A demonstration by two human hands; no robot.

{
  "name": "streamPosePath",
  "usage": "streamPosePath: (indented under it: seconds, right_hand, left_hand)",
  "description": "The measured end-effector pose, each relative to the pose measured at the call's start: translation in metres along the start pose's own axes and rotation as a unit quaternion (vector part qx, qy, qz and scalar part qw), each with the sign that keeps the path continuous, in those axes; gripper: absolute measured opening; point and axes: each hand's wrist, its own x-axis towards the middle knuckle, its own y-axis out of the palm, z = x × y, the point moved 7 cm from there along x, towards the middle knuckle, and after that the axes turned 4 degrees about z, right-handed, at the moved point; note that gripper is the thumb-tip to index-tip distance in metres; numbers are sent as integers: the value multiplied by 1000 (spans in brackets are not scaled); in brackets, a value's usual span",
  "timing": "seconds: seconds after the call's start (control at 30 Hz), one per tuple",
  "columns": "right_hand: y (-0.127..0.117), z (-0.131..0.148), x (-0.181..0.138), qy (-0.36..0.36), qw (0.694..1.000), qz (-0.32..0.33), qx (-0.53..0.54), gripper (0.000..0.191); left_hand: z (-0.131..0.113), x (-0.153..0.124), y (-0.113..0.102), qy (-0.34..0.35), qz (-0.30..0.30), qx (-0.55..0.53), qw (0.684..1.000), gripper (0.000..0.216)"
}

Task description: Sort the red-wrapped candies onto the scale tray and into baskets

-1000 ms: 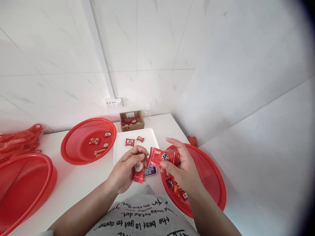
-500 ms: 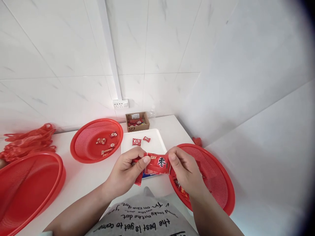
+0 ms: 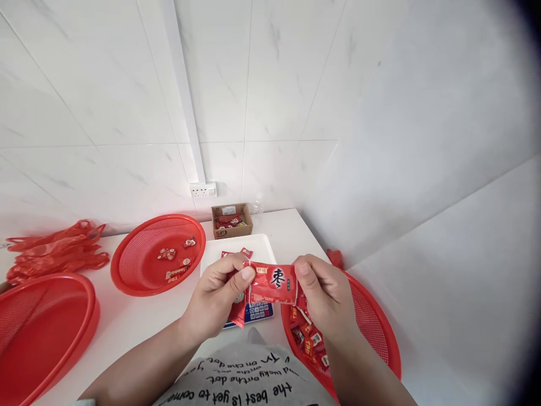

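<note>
Between my two hands a red snack packet (image 3: 274, 283) with a large black character is stretched out flat. My left hand (image 3: 220, 293) pinches its left end between thumb and fingers, and another red packet (image 3: 239, 312) hangs from the same hand. My right hand (image 3: 323, 290) pinches the right end; its fingertips partly hide that edge. Below and behind the hands lies a scale (image 3: 264, 245) with a white tray and a blue keypad, a few small red packets on it. Under my right hand a red basket (image 3: 391, 332) holds several red packets.
A red basket (image 3: 120, 262) with a few packets stands left of the scale. Another red basket (image 3: 91, 304) is at the far left, before a heap of red plastic bags (image 3: 59, 251). A cardboard box (image 3: 232, 231) of packets sits at the back by the wall.
My view has tilted slightly upward, so the table sits lower in the picture. Both hands keep hold of the packet; the right hand has shifted slightly right and more of the keypad shows.
</note>
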Motion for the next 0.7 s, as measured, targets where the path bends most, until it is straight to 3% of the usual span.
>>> streamPosePath:
  seconds: [0.23,0.47,0.7]
  right_hand:
    - [5,-14,4,7,992,55,111,45]
    - [14,0,13,5,993,28,115,45]
    - [32,-1,0,5,989,60,132,40]
  left_hand:
    - [-12,-3,4,93,5,46,995,23]
    - [-20,2,-8,67,-11,10,998,23]
    - [-18,-6,-25,66,-19,-22,997,21]
